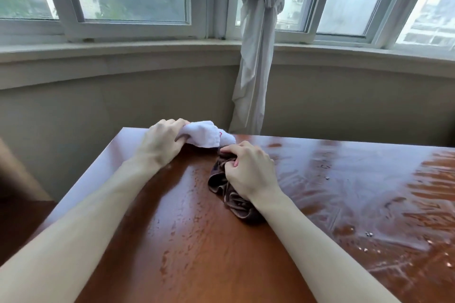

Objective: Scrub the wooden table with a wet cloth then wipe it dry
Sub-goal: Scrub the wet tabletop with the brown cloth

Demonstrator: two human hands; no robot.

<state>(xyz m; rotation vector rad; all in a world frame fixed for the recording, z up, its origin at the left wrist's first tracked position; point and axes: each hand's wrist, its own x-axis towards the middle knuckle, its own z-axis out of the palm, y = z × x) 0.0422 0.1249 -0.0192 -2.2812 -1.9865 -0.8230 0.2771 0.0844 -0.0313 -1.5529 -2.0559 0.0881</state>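
The reddish-brown wooden table (187, 241) fills the lower view, its surface streaked and beaded with water, most on the right half. My left hand (160, 145) grips a bunched white cloth (204, 135) near the table's far left corner. Just to the right, my right hand (248, 172) holds a crumpled dark brown cloth (221, 187) that lies on the wood and trails back under my wrist. The two cloths nearly touch.
A knotted grey curtain (256, 56) hangs behind the table's far edge in front of a curved window sill (123, 54). The table's left edge runs diagonally toward me, with a dark lower surface (19, 224) beyond it.
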